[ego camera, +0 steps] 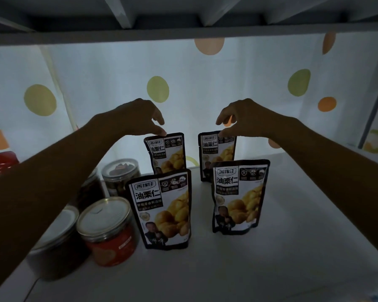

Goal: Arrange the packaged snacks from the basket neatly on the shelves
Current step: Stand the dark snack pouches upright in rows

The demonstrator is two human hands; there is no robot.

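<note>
Jars (pixel 107 232) crowd below left forearm. Front left pouch (pixel 162 210), front right pouch (pixel 238 197) upright under wrists. Left hand (pixel 138 115), right hand (pixel 247 115): thumbs touching tops of rear left pouch (pixel 168 153), rear right pouch (pixel 216 149); grip unclear. Four shelved; basket unseen.

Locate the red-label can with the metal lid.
Head view, lower left on the shelf: the red-label can stands just left of the front-left snack pouch, beside a dark jar.

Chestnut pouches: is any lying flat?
No: front left pouch, front right pouch, rear left pouch and rear right pouch all stand upright.
</note>
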